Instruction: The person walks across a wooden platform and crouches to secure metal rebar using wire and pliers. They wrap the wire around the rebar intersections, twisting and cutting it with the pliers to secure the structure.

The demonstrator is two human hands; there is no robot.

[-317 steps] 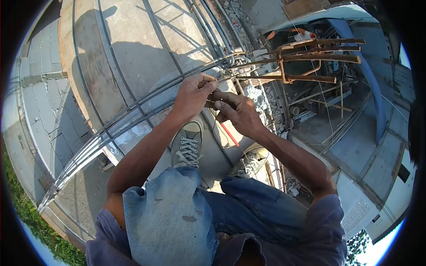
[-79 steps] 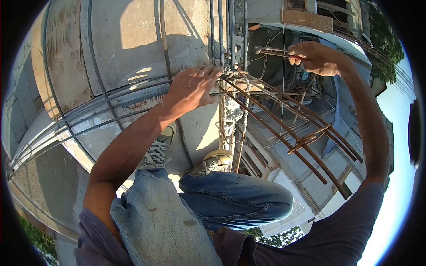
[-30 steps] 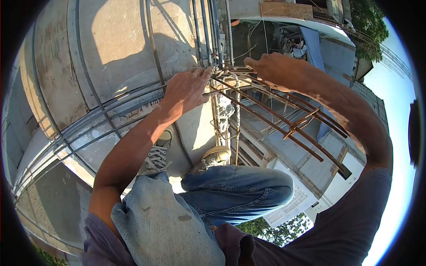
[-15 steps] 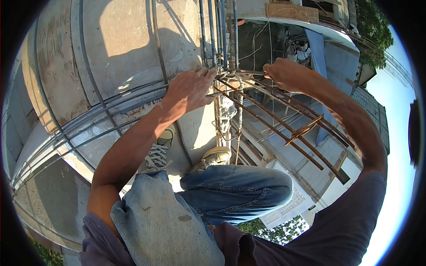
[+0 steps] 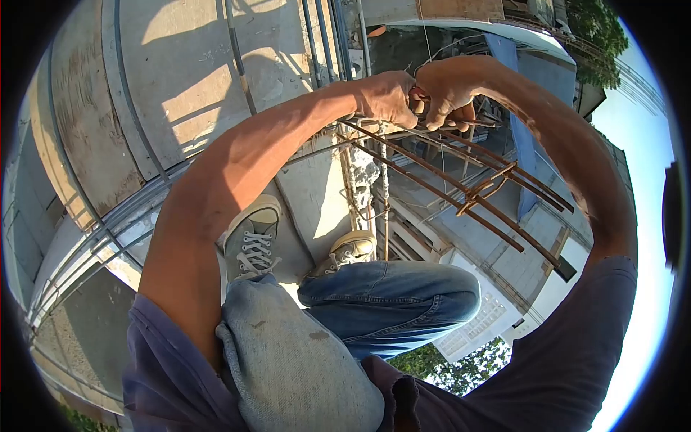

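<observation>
My left hand (image 5: 389, 99) is closed, its fingertips turned towards the other hand over the rebar joint. Right beside it, my right hand (image 5: 448, 92) is bent down from the wrist with curled fingers. The two hands nearly touch, and whatever lies between their fingers is hidden. Thin wire (image 5: 461, 42) shows just above them. Rusty rebar rods (image 5: 425, 164) run from under the hands to the lower right, crossed by a bent rusty stirrup (image 5: 476, 194). Upright steel bars (image 5: 324, 39) stand to the left of the hands.
Long horizontal rebars (image 5: 115, 216) cross at left beside plywood boards (image 5: 86, 108). My shoes (image 5: 252, 237) rest on a concrete ledge beside a broken concrete column (image 5: 363, 173). A blue sheet (image 5: 507, 57) hangs at right. Lower building parts (image 5: 479, 309) lie far below.
My left hand has moved right and up from the bar joint to meet my right hand. My right hand has turned downward, shifting slightly. The view has shifted a little.
</observation>
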